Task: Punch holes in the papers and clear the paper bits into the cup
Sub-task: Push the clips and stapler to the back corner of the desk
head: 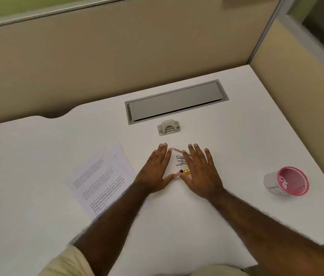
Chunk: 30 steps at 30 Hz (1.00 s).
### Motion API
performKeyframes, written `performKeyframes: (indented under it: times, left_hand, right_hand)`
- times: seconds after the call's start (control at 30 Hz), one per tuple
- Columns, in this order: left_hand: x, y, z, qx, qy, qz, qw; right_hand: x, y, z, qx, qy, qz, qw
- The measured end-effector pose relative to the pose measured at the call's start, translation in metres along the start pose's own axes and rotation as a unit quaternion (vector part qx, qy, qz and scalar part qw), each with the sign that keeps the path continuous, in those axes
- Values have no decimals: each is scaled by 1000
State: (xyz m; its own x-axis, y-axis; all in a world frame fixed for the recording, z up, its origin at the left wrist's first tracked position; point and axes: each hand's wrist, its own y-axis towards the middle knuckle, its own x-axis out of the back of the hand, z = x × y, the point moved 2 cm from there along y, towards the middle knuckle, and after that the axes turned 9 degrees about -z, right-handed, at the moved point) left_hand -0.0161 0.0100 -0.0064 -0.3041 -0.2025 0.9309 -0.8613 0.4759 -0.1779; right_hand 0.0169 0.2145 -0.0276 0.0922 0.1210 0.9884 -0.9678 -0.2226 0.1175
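Note:
My left hand (156,170) and my right hand (201,170) lie flat on the white desk (226,148), palms down, fingers straight, thumbs nearly touching. Between and partly under them lie small items (180,159): silvery metal pieces, a thin stick and a yellow bit. A small metal hole punch (169,127) stands just beyond my fingertips. Printed papers (101,178) lie to the left of my left hand. A paper cup (286,181) with a pink inside lies tilted at the right, its mouth facing up and toward me.
A grey cable hatch (177,100) is set into the desk behind the punch. Beige partition walls (117,56) close the desk at the back and right. The desk's front right edge drops off near the cup.

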Motion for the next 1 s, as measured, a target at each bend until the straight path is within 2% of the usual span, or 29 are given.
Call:
performKeyframes:
  times: [0.03,0.23,0.4,0.67,1.0]
  left_hand:
    - [-5,3,0,-6,8,11,1000]
    - [-36,18,6,-11,8,63,998]
    - [-44,33,6,-37,16,48,998]
    - [-44,78,-13,-67,-12,37,997]
    - [-49,145,-54,-77,-70,12,994]
  right_hand:
    - [-7,-3,-4,2,2,20,1000]
    - [-42,-17,-24,22,40,22,999]
    - [-56,-11,-29,26,44,6,999]
    - [-62,4,-60,-17,29,8,999]
    - [-45,31,-120,-107,16,18,994]
